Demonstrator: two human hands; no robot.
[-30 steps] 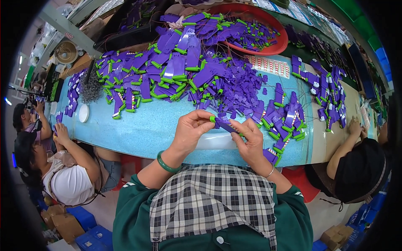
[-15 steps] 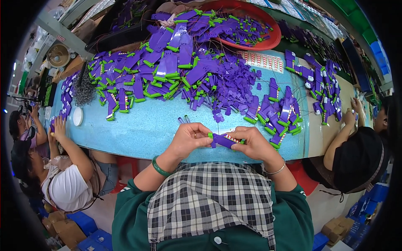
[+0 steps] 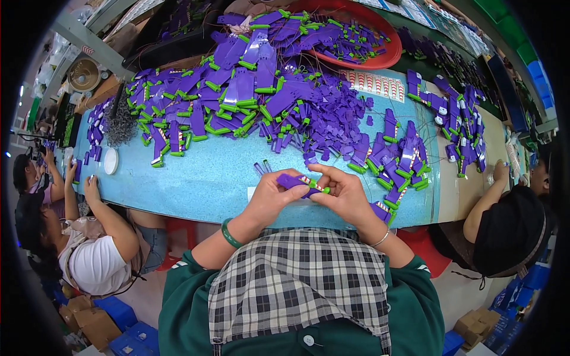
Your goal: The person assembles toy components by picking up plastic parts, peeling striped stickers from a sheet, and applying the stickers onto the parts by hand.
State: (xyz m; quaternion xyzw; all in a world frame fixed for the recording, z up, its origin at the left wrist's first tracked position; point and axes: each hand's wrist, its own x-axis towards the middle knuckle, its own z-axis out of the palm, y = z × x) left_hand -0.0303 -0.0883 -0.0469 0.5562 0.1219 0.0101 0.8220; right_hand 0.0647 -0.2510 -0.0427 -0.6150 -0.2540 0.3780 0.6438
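A flat purple plastic part (image 3: 288,180) with a bright green end and a red-and-white striped strip is held between both hands over the near table edge. My left hand (image 3: 268,199) is closed on its purple end, thumb on top. At the green end, my right hand (image 3: 347,199) pinches with the thumb and fingers, its index finger raised. Just beyond that fingertip lies a small purple piece (image 3: 310,158) on the blue table top (image 3: 196,178). Near my left hand are a few thin purple sticks (image 3: 261,168). Similar striped parts (image 3: 407,155) are heaped to the right.
A large pile of purple-and-green parts (image 3: 240,89) covers the table's far middle. Behind it stands a red basin (image 3: 389,56), beside a sticker sheet (image 3: 380,85). A white round lid (image 3: 111,161) lies left. Co-workers (image 3: 98,255) sit on both sides.
The held part's green end now points right instead of left. My left hand moved slightly right, and my right hand shifted left. One more striped part shows at the near end of the right heap.
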